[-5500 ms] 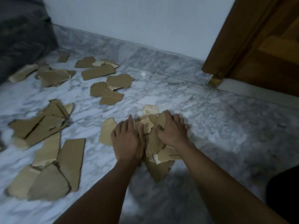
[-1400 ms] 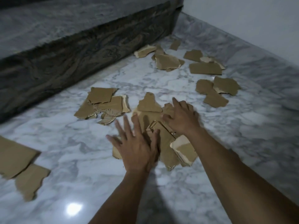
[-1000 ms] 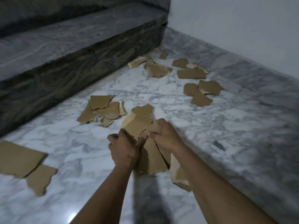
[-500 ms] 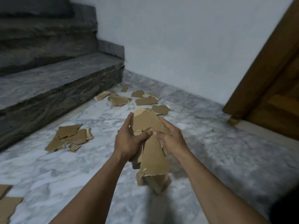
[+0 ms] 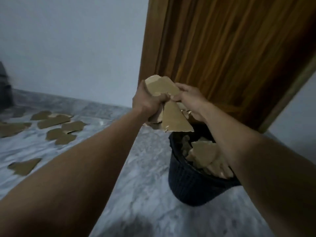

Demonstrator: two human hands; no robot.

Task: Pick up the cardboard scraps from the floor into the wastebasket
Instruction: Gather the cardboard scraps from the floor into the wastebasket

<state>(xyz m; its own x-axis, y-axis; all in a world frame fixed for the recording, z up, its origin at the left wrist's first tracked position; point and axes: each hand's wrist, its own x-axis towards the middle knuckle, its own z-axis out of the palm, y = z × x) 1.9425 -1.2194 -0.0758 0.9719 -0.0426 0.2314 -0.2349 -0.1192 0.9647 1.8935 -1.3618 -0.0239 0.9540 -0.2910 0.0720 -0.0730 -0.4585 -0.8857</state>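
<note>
Two hands are holding one bunch of cardboard scraps (image 5: 168, 106) up in the air, over the far edge of the one dark wastebasket (image 5: 191, 187). The left hand (image 5: 147, 100) and the right hand (image 5: 189, 99) are both squeezing the bunch tight. More scraps (image 5: 207, 156) are lying inside the wastebasket. About six loose pieces (image 5: 54, 123) are lying on the marble floor (image 5: 145, 177), well apart from it. One wooden door (image 5: 230, 48) is standing behind.

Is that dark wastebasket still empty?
No, the wastebasket already holds cardboard scraps, showing pale brown above its rim.
</note>
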